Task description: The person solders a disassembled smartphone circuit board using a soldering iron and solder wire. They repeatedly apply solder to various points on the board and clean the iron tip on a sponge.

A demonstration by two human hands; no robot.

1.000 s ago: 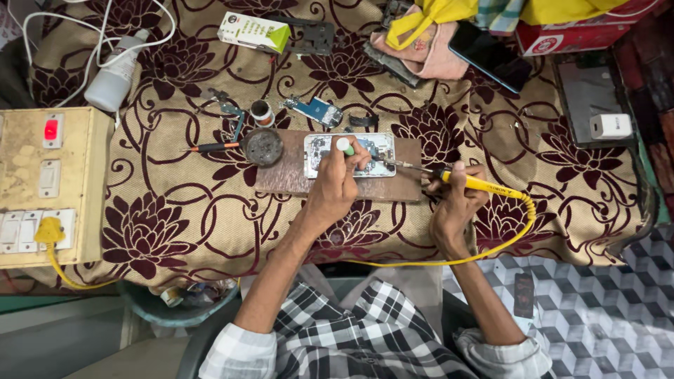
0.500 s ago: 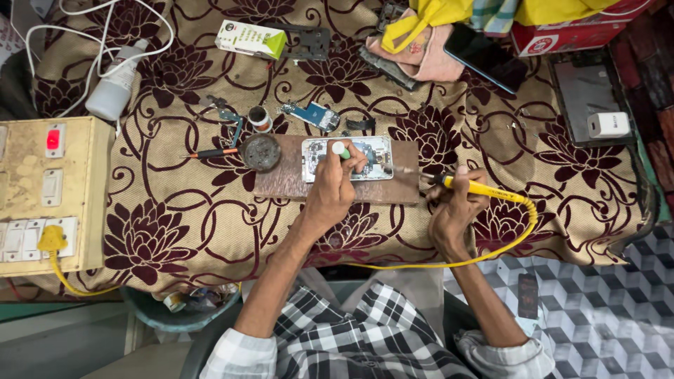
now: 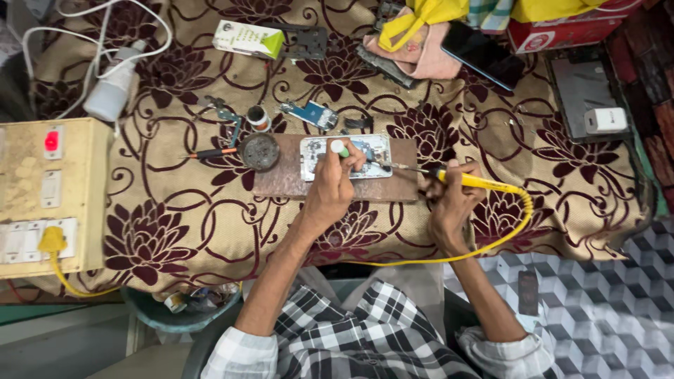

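An opened phone (image 3: 365, 151) lies on a brown wooden board (image 3: 281, 179) on the floral cloth. My left hand (image 3: 330, 184) rests over the phone and pinches a small white tube with a green cap (image 3: 340, 148). My right hand (image 3: 451, 205) grips a yellow soldering iron (image 3: 472, 182) like a pen. Its metal tip points left and reaches the phone's right part. A yellow cord (image 3: 505, 235) runs from the iron around my right wrist.
A round dark tin (image 3: 260, 151), a red-handled tool (image 3: 210, 152), a small circuit board (image 3: 309, 114) and a small jar (image 3: 258, 117) lie near the board. A yellowish switch box (image 3: 49, 196) stands at left. A green-white carton (image 3: 249, 40), dark phones and cloths lie at the back.
My hands and the iron have stayed almost as they were. Only the camera view has shifted slightly.
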